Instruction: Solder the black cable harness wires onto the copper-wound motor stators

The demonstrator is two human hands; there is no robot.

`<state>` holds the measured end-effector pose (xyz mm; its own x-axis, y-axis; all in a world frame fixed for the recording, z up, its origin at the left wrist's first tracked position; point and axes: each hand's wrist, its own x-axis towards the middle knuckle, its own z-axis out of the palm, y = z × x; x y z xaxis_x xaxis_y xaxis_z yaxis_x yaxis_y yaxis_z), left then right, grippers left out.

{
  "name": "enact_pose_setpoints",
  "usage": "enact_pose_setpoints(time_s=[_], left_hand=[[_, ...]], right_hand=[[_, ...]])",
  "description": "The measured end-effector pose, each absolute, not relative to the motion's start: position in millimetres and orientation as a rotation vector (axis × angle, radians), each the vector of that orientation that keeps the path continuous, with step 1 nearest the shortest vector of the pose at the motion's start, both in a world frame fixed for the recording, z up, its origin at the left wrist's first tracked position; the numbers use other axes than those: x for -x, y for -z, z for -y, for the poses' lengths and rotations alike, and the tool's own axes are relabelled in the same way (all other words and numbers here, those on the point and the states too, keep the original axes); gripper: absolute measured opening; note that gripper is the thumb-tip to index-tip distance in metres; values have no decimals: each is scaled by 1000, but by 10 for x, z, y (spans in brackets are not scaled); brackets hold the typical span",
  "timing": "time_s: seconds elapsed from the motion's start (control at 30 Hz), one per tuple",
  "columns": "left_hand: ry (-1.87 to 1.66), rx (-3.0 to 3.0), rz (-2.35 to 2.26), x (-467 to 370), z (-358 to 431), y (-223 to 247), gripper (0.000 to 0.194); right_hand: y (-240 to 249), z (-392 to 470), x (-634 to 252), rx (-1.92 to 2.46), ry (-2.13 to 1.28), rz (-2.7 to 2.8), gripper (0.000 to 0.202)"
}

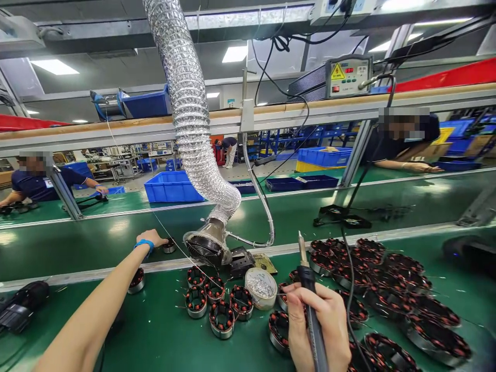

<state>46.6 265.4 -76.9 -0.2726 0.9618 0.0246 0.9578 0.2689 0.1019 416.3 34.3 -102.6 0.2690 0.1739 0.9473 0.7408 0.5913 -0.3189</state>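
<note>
Item 1: left hand (152,238), centre-left of frame, arm stretched out to the conveyor belt (96,243). Palm down beside a lone stator (169,245) on the belt; fingers look loose, touching or just short of it, cannot tell which. Blue wristband (144,244) on wrist.

Item 2: right hand (320,325), lower centre-right, fingers clenched round soldering iron (310,289), tip up, pointing away from the work. Cable runs up and back.

Item 3: stators w/ copper windings. Group of approx. five (217,302) lower centre on bench (155,330); big heap (387,289) at right, overlapping. One more (136,280) by the forearm.

Item 4: round tin (261,288), silvery bits inside, between the group and the right hand.

Item 5: fume duct (189,119), ribbed foil, top centre down to a hood (207,248) at bench edge, mouth facing the stators. Solder wire (170,243) strung down past the left hand.

Item 6: solder station (347,76) on upper rail, top right. Blue bins (172,187) behind the belt; persons at far side, upper left and right.

Handling note (judgement): keep hot tip upright and clear of forearm, cable and windings while the left reaches. Set the stator flat on the belt, leads not snagged on the wire. Work near the hood.
</note>
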Motion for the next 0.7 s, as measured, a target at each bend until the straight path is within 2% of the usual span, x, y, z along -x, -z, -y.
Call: enact_pose_setpoints(time_s=[0.27,0.57,0.7], left_hand=[[-155,-1819,-2472,-554,-2683,812,37],[-185,-2073,-2351,-485,-2184,634,54],[-196,-2288,-2127,-701,-1866,703,51]], right_hand=[[1050,-333,-4143,922,449,1297,3],[1041,-316,-4136,920,394,1273,6],[1053,-298,-4117,919,348,1286,8]])
